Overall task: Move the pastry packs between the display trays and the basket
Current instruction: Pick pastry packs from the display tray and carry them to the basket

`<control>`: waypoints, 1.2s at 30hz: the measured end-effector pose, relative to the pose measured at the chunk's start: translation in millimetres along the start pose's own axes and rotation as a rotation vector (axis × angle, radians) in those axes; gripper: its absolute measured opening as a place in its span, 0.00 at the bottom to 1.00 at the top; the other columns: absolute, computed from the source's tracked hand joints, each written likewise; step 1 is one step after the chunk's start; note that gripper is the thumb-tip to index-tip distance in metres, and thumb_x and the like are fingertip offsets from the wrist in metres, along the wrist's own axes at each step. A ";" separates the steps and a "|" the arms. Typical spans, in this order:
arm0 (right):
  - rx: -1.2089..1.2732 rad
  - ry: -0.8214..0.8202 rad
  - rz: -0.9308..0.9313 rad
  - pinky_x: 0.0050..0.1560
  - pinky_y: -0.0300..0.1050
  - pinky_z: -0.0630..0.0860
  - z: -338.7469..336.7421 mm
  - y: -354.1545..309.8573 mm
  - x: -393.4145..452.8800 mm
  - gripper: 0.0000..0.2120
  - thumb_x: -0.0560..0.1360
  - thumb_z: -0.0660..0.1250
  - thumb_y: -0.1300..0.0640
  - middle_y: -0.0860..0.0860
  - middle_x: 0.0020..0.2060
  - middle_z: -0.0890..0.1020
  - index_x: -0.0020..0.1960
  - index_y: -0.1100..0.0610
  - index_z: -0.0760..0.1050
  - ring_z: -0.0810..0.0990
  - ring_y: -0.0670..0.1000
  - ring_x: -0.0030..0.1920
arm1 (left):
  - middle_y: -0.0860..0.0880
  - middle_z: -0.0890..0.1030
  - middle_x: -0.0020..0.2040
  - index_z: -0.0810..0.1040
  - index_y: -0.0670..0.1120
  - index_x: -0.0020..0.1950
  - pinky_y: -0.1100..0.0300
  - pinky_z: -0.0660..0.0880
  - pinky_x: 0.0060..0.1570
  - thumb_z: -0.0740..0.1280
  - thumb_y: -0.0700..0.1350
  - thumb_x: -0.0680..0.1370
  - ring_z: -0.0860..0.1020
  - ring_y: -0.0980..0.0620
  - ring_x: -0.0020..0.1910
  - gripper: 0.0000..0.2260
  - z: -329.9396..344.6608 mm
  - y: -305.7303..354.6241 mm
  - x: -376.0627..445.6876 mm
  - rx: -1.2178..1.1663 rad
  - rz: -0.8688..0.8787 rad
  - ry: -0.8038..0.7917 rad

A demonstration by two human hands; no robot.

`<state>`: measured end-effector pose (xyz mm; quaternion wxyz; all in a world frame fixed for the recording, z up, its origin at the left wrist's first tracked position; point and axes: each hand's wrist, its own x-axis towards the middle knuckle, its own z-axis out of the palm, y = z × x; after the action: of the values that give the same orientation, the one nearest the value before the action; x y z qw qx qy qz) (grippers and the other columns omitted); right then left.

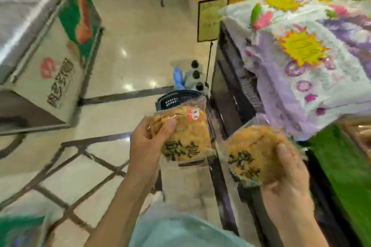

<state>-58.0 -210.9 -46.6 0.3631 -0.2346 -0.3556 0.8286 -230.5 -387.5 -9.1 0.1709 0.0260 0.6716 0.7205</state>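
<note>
- Nearest, low in frame: pale blue-green garment point(180, 230), both forearms reaching out over it.
- Right hand point(289, 168) curled round right pastry pack point(249, 156): thumb laid across the top face, fingers hidden beneath, so grip depth underneath not visible.
- Left hand point(148, 144) holding left pastry pack point(184, 136): thumb pressed on the upper left of the wrapper, fingers tucked behind; a closed, wrapping hold rather than a fingertip pinch.
- Both packs carried in the air, apart from each other, beside the dark edge of the display stand point(226, 106) on the right.
- Likely step: carrying the two packs toward the dark basket point(174, 100) on the floor just beyond the left pack; direction of the transfer not certain from one blurred view.
- To do it well: keep packs level, support from beneath, avoid squeezing crumbly pastry, lower rather than drop, one at a time if the basket mouth is narrow.
- Further right: green tray lining point(345, 166), and printed purple-and-white bags point(301, 62) stacked above.
- Far left: chest freezer point(46, 46) on the glossy tiled floor point(140, 36).
</note>
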 end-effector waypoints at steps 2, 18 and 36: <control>-0.150 -0.029 0.177 0.48 0.50 0.82 57.2 33.1 4.1 0.36 0.64 0.80 0.43 0.61 0.55 0.82 0.64 0.64 0.77 0.83 0.57 0.51 | 0.49 0.86 0.48 0.83 0.53 0.49 0.55 0.79 0.45 0.78 0.59 0.62 0.84 0.51 0.48 0.19 -46.4 -0.6 18.3 -0.032 -0.005 0.103; -0.641 -0.066 0.478 0.59 0.67 0.78 262.2 249.1 69.0 0.17 0.70 0.74 0.68 0.59 0.51 0.86 0.58 0.59 0.80 0.85 0.61 0.54 | 0.51 0.87 0.48 0.81 0.48 0.56 0.57 0.79 0.46 0.76 0.47 0.73 0.85 0.55 0.49 0.13 -278.4 7.9 221.0 0.092 -0.231 0.094; -0.476 0.907 0.295 0.45 0.42 0.78 159.4 318.9 180.8 0.17 0.71 0.78 0.60 0.42 0.46 0.85 0.56 0.48 0.78 0.83 0.41 0.46 | 0.50 0.86 0.44 0.80 0.43 0.54 0.67 0.78 0.38 0.76 0.41 0.75 0.84 0.57 0.43 0.10 -15.0 -74.0 477.6 0.716 -0.223 -0.840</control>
<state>-413.1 -292.8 -211.0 0.2966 -0.6929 -0.3043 0.5826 -667.9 -264.7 -174.5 0.4794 0.2959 0.7472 0.3526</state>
